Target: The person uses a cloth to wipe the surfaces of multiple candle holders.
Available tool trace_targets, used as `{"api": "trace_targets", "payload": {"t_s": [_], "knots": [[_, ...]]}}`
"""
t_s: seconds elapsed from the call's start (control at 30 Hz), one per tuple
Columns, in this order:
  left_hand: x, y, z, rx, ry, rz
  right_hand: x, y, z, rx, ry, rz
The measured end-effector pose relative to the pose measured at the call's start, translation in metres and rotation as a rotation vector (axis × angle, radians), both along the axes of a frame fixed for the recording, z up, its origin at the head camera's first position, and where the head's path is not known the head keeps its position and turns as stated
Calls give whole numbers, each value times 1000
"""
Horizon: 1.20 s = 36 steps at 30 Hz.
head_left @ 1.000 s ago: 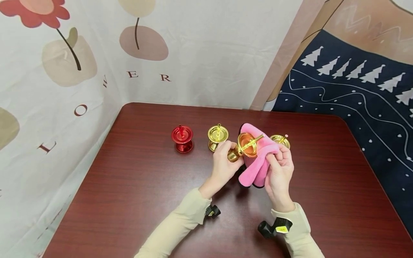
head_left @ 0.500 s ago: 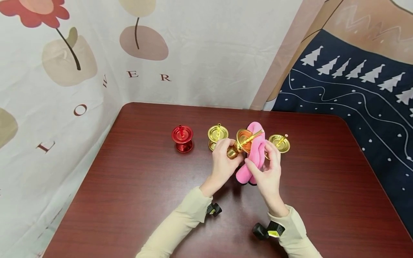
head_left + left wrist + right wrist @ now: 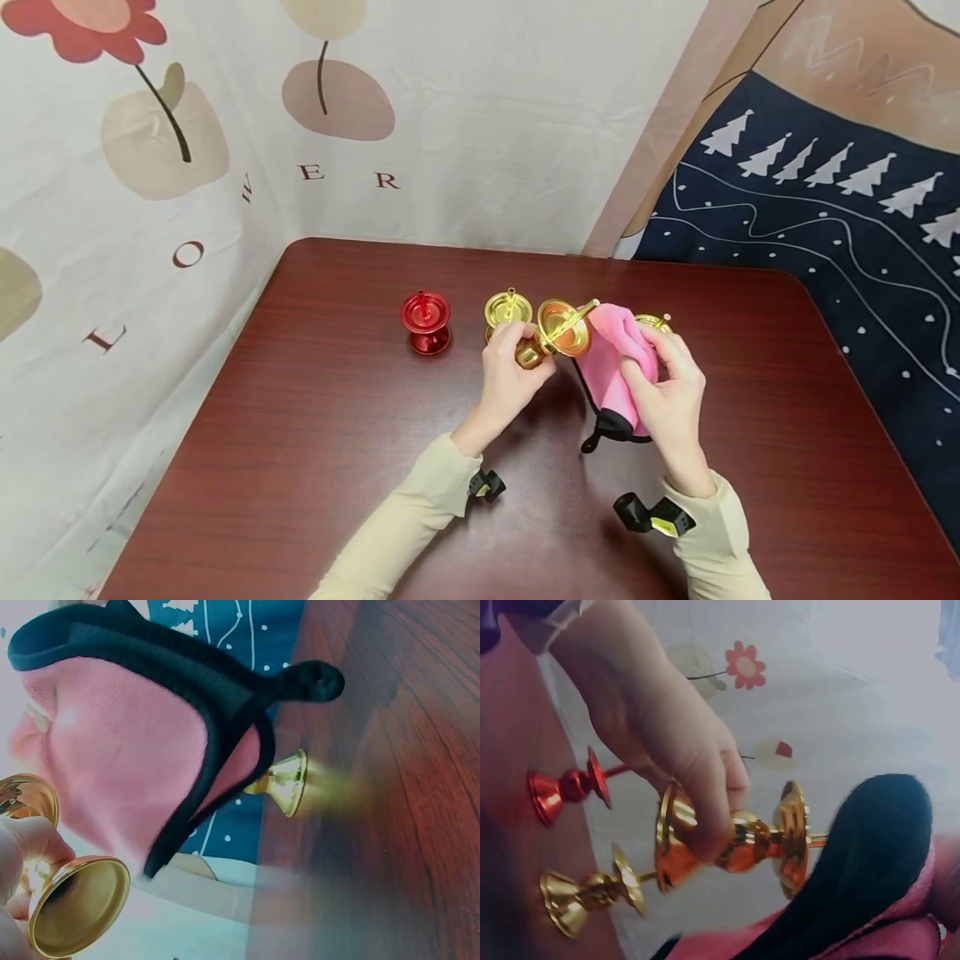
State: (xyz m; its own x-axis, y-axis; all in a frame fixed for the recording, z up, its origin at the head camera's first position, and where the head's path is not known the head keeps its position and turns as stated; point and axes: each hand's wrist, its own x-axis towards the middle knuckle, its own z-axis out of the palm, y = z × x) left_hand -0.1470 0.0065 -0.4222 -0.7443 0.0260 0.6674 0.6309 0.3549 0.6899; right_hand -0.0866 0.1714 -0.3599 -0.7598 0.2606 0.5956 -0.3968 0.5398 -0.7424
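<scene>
My left hand [image 3: 510,371] grips a gold candle holder [image 3: 564,329] by its lower part, off the table and tilted so its dish and central spike point up and right. The flared, hollow base [image 3: 79,907] shows in the left wrist view. My right hand [image 3: 671,396] holds a bunched pink cloth [image 3: 609,358] with black trim and a small black loop [image 3: 591,442]. The cloth lies beside the dish's right side, close to the spike's tip; whether it touches is hard to tell. Behind the left hand stands another gold candle holder [image 3: 508,308], partly hidden.
A red candle holder [image 3: 426,321] stands upright at the left on the dark wooden table [image 3: 315,417]. A further gold candle holder [image 3: 654,323] is mostly hidden behind the cloth and right hand. Printed fabric [image 3: 480,125] hangs beyond the table's back edge.
The right hand moved left with the cloth against the dish, then back right, uncovering the dish. The cloth's black edge and loop now show. The left hand shifted slightly left with the candle holder.
</scene>
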Motion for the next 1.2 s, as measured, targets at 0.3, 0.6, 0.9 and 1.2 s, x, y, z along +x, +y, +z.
{"api": "trace_targets", "payload": {"t_s": [0.3,0.6,0.9,1.2], "knots": [[2,-1,4,-1,-13,-19,-10,2,-15,208,65,81],[1,-2,1,-30,-1,7,-8,-4,-19,263,78,140],[-1,-5,0,-59,-9,20,-6,-4,-16,211,142,184],[4,-8,4,-15,-62,-45,-13,3,-17,227,131,148]]}}
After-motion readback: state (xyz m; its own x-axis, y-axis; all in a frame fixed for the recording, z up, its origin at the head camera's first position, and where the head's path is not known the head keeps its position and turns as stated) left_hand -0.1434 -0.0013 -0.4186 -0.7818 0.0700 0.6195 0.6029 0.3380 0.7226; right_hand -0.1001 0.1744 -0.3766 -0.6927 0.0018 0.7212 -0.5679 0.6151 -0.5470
